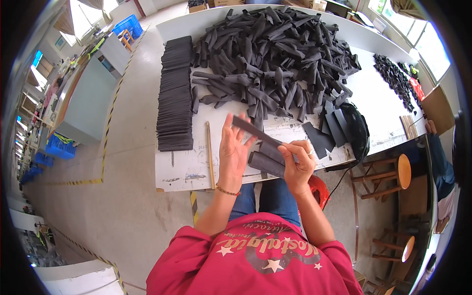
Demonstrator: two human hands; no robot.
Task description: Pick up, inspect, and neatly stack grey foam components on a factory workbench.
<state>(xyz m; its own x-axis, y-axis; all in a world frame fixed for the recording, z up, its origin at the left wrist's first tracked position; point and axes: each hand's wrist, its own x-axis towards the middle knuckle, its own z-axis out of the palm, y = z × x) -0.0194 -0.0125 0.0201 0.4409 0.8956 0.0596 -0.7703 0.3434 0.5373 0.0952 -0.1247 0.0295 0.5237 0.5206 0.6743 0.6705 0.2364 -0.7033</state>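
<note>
A narrow dark grey fabric strip [256, 131] slants through the air over the near edge of the white table [189, 169]. My right hand [299, 167] pinches its lower end between thumb and fingers. At the upper end, my left hand [233, 153] stands upright with its fingers apart and slightly blurred; the strip lies across the fingers without being gripped. Below the strip, dark rolled fabric pieces [266, 163] rest on the table, partly hidden by my right hand. Left of my left hand lies a thin wooden stick [209, 152].
A large heap of dark fabric tubes [275, 59] covers the table's far part. Neatly layered dark pieces form a long stack [175, 105] at left. Flat dark pieces [319, 139] lie by a glossy black object [363, 132] with a cable. Wooden stools [403, 169] stand at right.
</note>
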